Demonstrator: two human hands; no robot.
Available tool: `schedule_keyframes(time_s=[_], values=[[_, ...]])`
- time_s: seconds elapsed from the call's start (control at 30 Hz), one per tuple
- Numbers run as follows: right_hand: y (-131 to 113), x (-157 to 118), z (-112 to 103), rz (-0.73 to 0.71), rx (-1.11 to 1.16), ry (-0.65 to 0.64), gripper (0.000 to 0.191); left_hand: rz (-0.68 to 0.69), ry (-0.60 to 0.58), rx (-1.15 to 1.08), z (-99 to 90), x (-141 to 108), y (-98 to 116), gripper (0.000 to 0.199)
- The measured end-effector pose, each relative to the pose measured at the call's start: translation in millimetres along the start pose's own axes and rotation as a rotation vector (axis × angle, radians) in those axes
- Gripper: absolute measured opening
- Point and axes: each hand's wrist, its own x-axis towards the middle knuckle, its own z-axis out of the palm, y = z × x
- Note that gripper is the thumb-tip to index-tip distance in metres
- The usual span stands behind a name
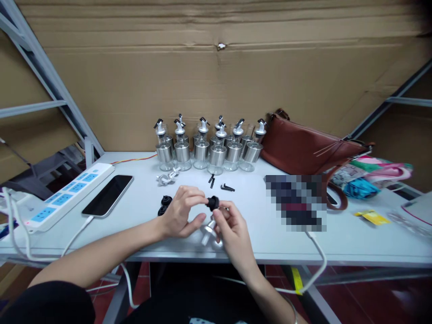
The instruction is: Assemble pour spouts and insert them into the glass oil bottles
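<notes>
My left hand (184, 211) is at the table's middle, its fingertips touching a black ribbed stopper (213, 203), thumb held apart below. My right hand (232, 225) holds a silver pourer piece (209, 230) between thumb and fingers, with its fingertips close beside the stopper. Left of my left hand lie black stoppers (165, 201), partly hidden by it. Silver pourer parts (167, 177) lie beyond it. Small black levers (227, 187) rest in front of several glass and steel bottles (218, 156) with pourer tops.
On the left lie a phone (108, 195) and a white power strip (70, 195) with cables. A brown bag (303, 144), a blurred-out dark object (297, 202), a yellow packet (373, 217) and colourful cloth (381, 171) are on the right. Cardboard (135, 81) stands behind.
</notes>
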Motion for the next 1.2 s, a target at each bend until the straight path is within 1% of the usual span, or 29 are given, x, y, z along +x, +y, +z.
schedule_keyframes(time_s=[0.07,0.13,0.2,0.4,0.57,0.7,0.8,0.9,0.97,1.1,1.13,1.2], values=[[-1,0,-1,-0.043,0.018,0.076,0.037,-0.111,-0.052,0.026,0.8,-3,-3,0.019],[-1,-1,-2,-0.070,0.014,0.081,0.038,-0.181,-0.139,0.049,1.3,-4,-5,0.017],[-1,-1,-3,-0.082,-0.007,0.064,0.039,-0.196,-0.197,0.063,1.7,-5,-7,0.018],[0,-2,-4,-0.078,-0.055,0.013,0.037,-0.112,-0.218,0.083,1.2,-4,-7,0.019],[3,-1,-5,-0.070,-0.058,-0.015,0.036,-0.112,-0.210,0.085,-2.7,-1,-9,0.018],[3,0,-6,-0.087,-0.059,-0.007,0.035,-0.033,-0.221,-0.032,-4.2,3,-10,0.018],[1,-1,-6,-0.079,-0.051,0.014,0.036,-0.018,-0.222,-0.146,-2.1,3,-10,0.019],[0,-3,-5,-0.065,-0.022,0.025,0.037,-0.017,-0.212,-0.190,0.3,1,-8,0.018],[-1,-4,-5,-0.066,0.041,0.083,0.039,-0.018,-0.174,-0.170,0.5,1,-8,0.018],[-2,-1,-9,-0.074,0.255,0.331,0.038,-0.005,-0.078,-0.100,-1.8,3,-8,0.021],[-3,1,-10,-0.071,0.300,0.373,0.038,0.003,-0.075,-0.097,-2.3,3,-8,0.021],[-5,5,-12,-0.033,0.371,0.394,0.042,0.018,-0.098,-0.111,-2.9,4,-8,0.019]])
